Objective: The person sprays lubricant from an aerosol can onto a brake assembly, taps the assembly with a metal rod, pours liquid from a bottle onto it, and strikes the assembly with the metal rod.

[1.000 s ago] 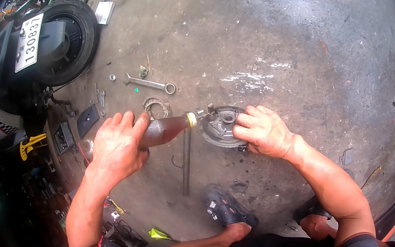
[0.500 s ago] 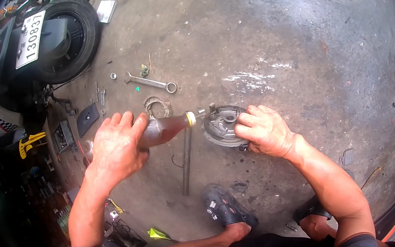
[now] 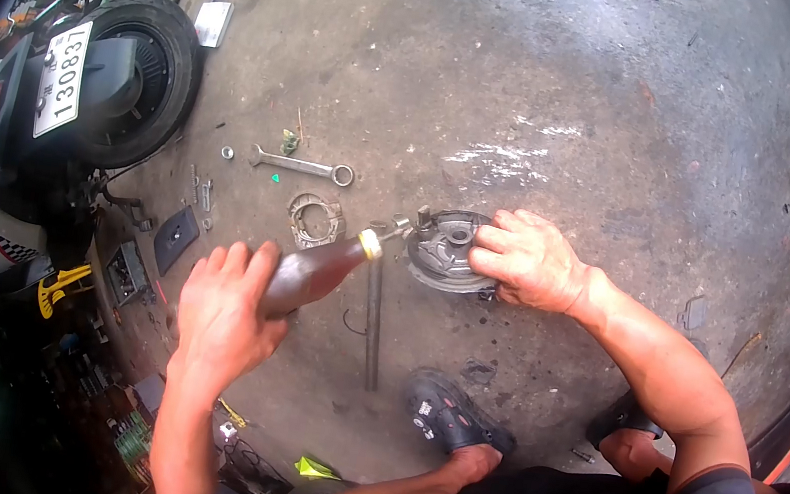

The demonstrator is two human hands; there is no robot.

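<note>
My left hand (image 3: 227, 309) is wrapped around a bottle (image 3: 309, 281) of dark brown liquid. The bottle is tilted, its yellow-topped neck pointing up and right toward a round metal brake plate (image 3: 434, 271). A small gap separates the neck from the plate. On the plate's right side, my right hand (image 3: 532, 263) grips the edge with curled fingers; the thumb is mostly hidden. Just left of the plate, a metal bar with a crosspiece (image 3: 372, 330) lies on the floor, partly behind the bottle neck. Ring-shaped brake shoes (image 3: 300, 209) rest above the bottle.
A combination wrench (image 3: 300, 165) and a small socket (image 3: 227, 153) lie farther up the concrete floor. A scooter's rear wheel (image 3: 170, 84) stands at left, with a black square part (image 3: 176, 239) below it. My shoe (image 3: 453, 412) is near the bar's lower end.
My left hand and the bottle have shifted slightly left and down, away from the brake plate. My right hand has stayed in place on the plate.
</note>
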